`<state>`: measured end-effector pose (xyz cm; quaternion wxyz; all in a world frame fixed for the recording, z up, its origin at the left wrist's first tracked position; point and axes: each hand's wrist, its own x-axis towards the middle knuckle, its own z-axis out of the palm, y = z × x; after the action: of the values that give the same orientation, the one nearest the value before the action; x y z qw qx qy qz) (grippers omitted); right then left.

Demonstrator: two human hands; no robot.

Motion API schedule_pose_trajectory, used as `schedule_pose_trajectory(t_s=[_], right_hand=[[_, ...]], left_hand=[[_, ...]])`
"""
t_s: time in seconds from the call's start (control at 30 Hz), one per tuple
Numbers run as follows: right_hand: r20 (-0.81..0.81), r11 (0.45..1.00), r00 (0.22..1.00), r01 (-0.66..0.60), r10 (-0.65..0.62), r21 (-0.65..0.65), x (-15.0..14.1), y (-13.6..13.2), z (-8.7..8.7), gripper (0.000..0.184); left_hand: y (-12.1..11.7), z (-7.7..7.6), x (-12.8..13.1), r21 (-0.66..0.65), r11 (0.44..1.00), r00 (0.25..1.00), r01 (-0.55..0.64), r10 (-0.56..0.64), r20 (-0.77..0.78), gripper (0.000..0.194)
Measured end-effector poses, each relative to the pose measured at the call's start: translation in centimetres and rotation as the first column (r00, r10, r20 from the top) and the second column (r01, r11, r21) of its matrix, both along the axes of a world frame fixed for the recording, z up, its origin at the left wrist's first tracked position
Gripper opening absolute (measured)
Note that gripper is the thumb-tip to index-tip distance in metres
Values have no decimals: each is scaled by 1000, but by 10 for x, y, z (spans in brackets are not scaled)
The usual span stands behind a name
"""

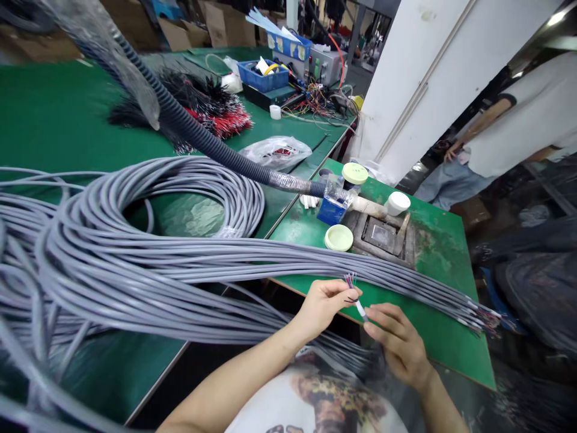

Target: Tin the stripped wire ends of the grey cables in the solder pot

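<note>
My left hand (325, 305) pinches the thin coloured wires fanning out of one grey cable's stripped end (360, 309). White wrapping shows just below those wires. My right hand (399, 344) has its fingertips closed on the grey sheath right under the white part; the rest of that cable is hidden behind the hand. Beyond my hands, a bundle of grey cables (315, 257) runs across the green bench, its stripped ends (489, 317) gathered at the right. More grey cables (288, 332) hang below the bench edge, close to my left forearm.
A big coil of grey cable (90, 210) covers the left table. A corrugated hose (193, 129) slants overhead to a soldering pot (381, 234), with pale lids (339, 238) around it. Black and red wires (216, 114) and blue bins (264, 76) lie behind. Another person (518, 120) stands right.
</note>
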<state>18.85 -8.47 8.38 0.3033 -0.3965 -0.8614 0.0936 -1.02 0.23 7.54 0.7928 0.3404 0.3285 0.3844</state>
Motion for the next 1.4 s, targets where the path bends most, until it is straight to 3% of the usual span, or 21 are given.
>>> schedule_pose_trajectory(t_s=[0.13,0.23,0.37,0.93,1.4], right_hand=[[-116,983,982,136,-150,-128,-11,2,9,40],[-126,940,943,283,-309,-189,-23,7,12,25],[-85,908,920,359,-383,-216,-35,14,11,3],[-218,839,873,308,-437,-448,-38,18,8,20],[-250,828,855,303,-455,-471,-37,19,6,21]], left_hand=[[-2,0,2,36,999,1000,-11,11,16,21],[-3,1,3,125,992,1000,-21,20,3,19],[-5,2,3,229,973,998,-21,35,-58,18],[-3,-4,12,203,974,995,-98,97,16,22],[0,5,15,157,983,995,-96,97,-1,26]])
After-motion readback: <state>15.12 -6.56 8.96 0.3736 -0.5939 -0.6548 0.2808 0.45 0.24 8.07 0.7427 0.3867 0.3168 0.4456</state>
